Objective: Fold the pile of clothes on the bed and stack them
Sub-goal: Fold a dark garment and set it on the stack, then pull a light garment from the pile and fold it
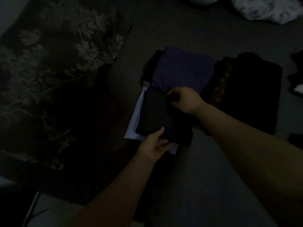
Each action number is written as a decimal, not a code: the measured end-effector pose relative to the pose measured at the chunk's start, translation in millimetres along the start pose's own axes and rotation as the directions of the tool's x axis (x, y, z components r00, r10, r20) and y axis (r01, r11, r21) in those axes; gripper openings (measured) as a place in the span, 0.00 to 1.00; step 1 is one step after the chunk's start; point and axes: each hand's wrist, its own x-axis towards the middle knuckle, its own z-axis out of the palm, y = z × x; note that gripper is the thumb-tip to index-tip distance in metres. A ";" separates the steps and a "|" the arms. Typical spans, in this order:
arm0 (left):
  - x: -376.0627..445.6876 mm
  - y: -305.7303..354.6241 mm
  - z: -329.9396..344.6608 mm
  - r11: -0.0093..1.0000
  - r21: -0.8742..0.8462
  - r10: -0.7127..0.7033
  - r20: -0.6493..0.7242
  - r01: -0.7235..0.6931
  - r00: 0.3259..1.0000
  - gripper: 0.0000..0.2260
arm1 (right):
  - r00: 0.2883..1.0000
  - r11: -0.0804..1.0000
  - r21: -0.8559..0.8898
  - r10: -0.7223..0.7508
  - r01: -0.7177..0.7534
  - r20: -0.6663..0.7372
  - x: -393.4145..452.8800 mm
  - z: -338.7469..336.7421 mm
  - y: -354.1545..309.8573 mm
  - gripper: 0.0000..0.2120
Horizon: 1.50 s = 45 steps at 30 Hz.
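black garment [157,115] lying over white one [136,115]; navy top [182,71]; leaf-patterned dark blanket [62,46]; grey bed [188,30].

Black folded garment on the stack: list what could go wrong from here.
1. The black garment overhangs the near right edge of the white piece beneath, so it may slide off when released.
2. The right hand pinches only its far edge and the left hand its near edge; the fold could open.
3. Dim light hides creases.

Both forearms reach forward; the left hand [153,145] lies thumb-up with fingers tucked under (hidden), the right hand [184,99] pinches, fingers curled.
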 end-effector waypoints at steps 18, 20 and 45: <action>5.7 95.4 30.5 0.550 0.814 0.360 -0.031 -0.185 0.932 0.28 | 0.713 0.376 0.847 0.701 -0.377 0.006 -96.0 77.6 5.9 0.20; 9.6 92.2 32.1 0.438 0.851 0.486 0.048 -0.291 0.873 0.19 | 0.723 0.479 0.816 0.682 -0.322 -0.115 -89.1 77.4 -0.9 0.20; -25.7 -68.1 48.2 -0.452 0.809 0.363 0.552 -0.376 0.750 0.25 | 0.789 0.496 0.791 0.614 -0.358 -0.027 -236.0 31.9 118.6 0.10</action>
